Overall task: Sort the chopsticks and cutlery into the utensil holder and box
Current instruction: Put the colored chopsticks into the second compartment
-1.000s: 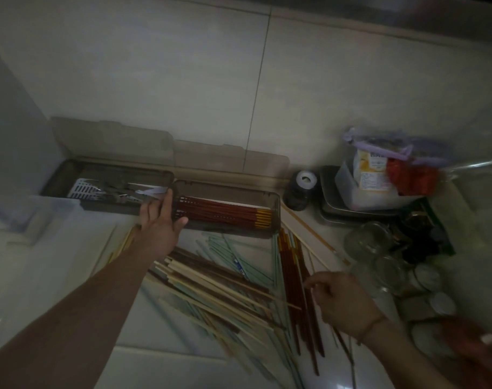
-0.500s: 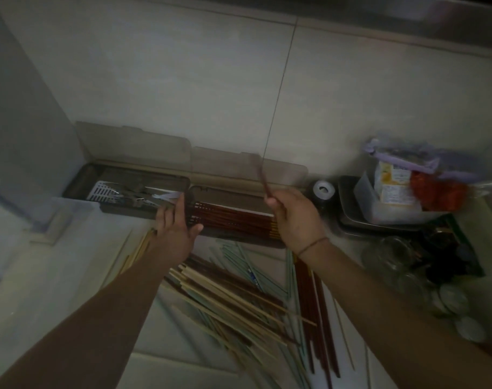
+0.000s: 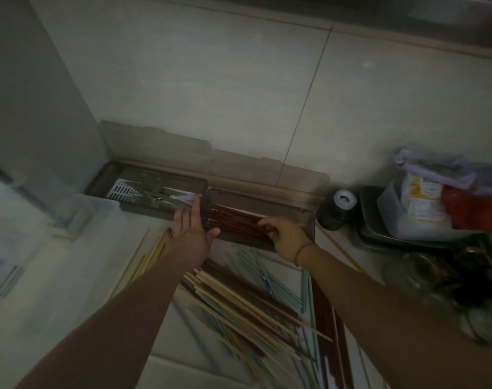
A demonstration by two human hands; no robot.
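I see my left hand resting flat on the near rim of the right-hand box, where it meets the left-hand box; its fingers are straight and spread and it holds nothing. My right hand reaches into the right-hand box with its fingers curled down onto the dark red chopsticks lying lengthwise inside. The view is dim and I cannot tell whether those fingers pinch a stick or only press on the bundle, so that grip stays uncertain. The left-hand box holds metal cutlery on a white slotted insert. Both boxes sit against the tiled wall with their clear lids tipped back. On the table, nearer to me, lies a loose pile of chopsticks, pale wooden, light green and dark red, crossing one another. At the right stand a small dark jar and a metal tray with packets.
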